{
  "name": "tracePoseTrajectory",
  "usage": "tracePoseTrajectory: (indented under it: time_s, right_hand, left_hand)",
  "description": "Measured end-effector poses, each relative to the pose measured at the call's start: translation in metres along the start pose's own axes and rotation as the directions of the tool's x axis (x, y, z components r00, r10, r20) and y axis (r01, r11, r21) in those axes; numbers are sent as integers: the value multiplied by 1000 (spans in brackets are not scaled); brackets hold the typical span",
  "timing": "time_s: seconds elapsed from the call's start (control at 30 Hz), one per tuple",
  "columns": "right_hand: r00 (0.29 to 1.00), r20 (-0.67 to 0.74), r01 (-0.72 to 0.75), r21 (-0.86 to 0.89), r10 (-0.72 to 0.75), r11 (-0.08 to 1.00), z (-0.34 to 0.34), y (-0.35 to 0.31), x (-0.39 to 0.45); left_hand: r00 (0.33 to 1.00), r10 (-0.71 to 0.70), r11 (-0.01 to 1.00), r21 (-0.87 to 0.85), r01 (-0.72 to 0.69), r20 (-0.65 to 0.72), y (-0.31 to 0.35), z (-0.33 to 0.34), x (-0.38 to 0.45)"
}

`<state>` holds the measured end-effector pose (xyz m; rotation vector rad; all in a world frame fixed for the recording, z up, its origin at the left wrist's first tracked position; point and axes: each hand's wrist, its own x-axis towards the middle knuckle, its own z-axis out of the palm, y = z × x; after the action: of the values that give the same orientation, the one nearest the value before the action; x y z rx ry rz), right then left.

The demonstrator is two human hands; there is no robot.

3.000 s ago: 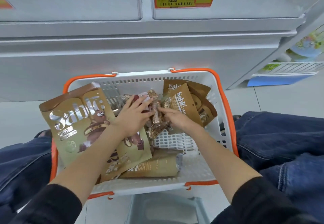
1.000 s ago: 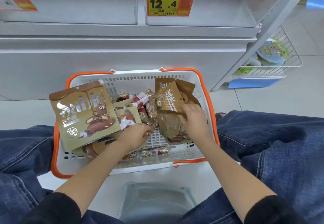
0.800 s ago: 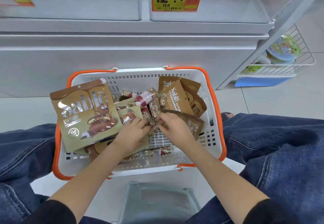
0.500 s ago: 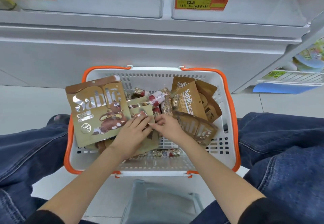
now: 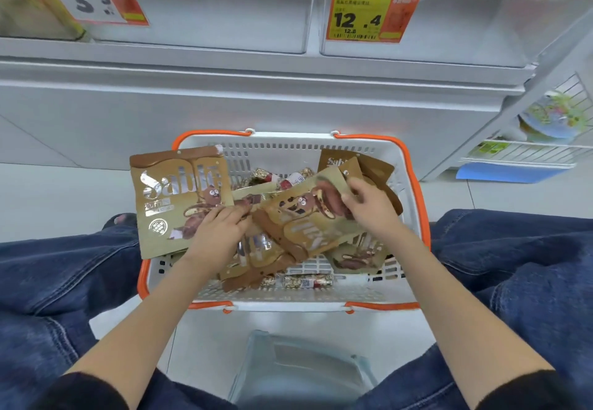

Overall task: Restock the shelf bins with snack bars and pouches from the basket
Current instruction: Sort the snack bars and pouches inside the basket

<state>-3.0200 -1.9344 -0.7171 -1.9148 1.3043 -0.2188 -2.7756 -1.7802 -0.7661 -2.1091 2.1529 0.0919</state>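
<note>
Both hands in basket [image 5: 288, 149]: right hand [image 5: 369, 207] pinching gold pouch [image 5: 308, 220], left hand [image 5: 215, 233] flat beside it

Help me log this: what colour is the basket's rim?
Orange, on a white basket; head view.

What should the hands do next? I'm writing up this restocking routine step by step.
Probably lift the tilted gold pouch clear of the basket and up toward the shelf bins. The right hand already pinches its top edge, and it lies loose on the other pouches. The left hand rests on the pile beside it and could steady what stays behind.
</note>
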Motion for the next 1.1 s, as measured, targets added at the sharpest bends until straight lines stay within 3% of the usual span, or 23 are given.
tracePoseTrajectory:
  time_s: [0.07, 0.13, 0.17, 0.2, 0.23, 0.3, 0.33, 0.37, 0.4, 0.43, 0.47, 0.53, 0.6, 0.63, 0.7, 0.73, 0.8, 0.93, 0.97, 1.03, 1.1]
  right_hand:
    - [998, 7, 64, -29, -64, 998, -17, 0, -8]
    - [997, -10, 76, -7, -76, 997, -26, 2, -18]
    - [998, -13, 69, 33, -69, 997, -29, 4, -23]
    - [999, -10, 52, 95, -51, 994, -33, 4, -27]
    - [1000, -11, 28, 178, -27, 984, -36, 5, -31]
    - [998, -7, -53, 391, 61, 919, -43, 6, -35]
    - [993, 41, -116, 515, 110, 850, -46, 7, -36]
    - [980, 122, -201, 609, 160, 767, -47, 10, -37]
    - [957, 213, -290, 645, 198, 707, -47, 12, -39]
    - [932, 273, -357, 602, 236, 714, -44, 14, -42]
    - [923, 277, -374, 485, 267, 790, -42, 15, -45]
    - [957, 45, -291, 166, 288, 942, -38, 16, -47]
    - [979, -173, -102, 22, 104, 995, -39, 9, -47]
    - [984, -176, 39, 25, -34, 999, -41, 3, -46]
    - [974, -22, 225, -13, -225, 974, -41, -11, -39]
    - [966, 45, 255, -29, -253, 967, -40, -17, -37]
    - [973, 61, 226, -62, -223, 972, -38, -16, -32]
    - [995, -73, 58, -106, -66, 993, -56, 7, -29]
    - [997, -78, 16, -137, -27, 991, -61, 13, -29]
    - [998, -58, -33, -203, 22, 979, -65, 18, -28]
    - [997, -37, -69, -281, 61, 957, -64, 23, -28]
  left_hand:
    - [999, 18, 999, -36, -16, 47, 11, -5, 7]
    - [996, -37, 960, -274, 59, 82, 27, -11, 15]
    - [986, -123, 887, -433, 161, 115, 36, -19, 18]
    - [962, -220, 748, -604, 273, 161, 44, -25, 22]
    - [925, -304, 548, -753, 365, 227, 50, -33, 26]
    - [854, -376, 137, -890, 434, 359, 53, -45, 33]
    - [842, -369, 12, -903, 429, 394, 51, -47, 35]
    - [855, -332, -20, -909, 416, 399, 48, -46, 37]
    - [880, -288, 0, -919, 394, 377, 46, -47, 38]
    - [895, -264, 27, -925, 379, 359, 44, -49, 38]
    - [907, -257, 59, -931, 360, 334, 45, -53, 39]
    - [938, -252, 204, -935, 290, 236, 45, -57, 44]
    - [982, -163, 499, -851, 165, 94, 49, -68, 49]
    - [994, -100, 617, -782, 93, 40, 54, -75, 52]
    - [999, 28, 769, -639, -10, 19, 65, -85, 60]
    - [997, 67, 811, -583, -40, 25, 70, -91, 64]
    - [997, 77, 823, -565, -62, 3, 77, -93, 73]
    - [972, -227, 657, -746, 108, -59, 69, -71, 77]
    - [977, -214, 675, -723, 148, -1, 66, -58, 76]
    - [970, -45, 753, -631, 189, 237, 67, -23, 73]
    - [889, 134, 790, -589, 172, 438, 79, 12, 71]
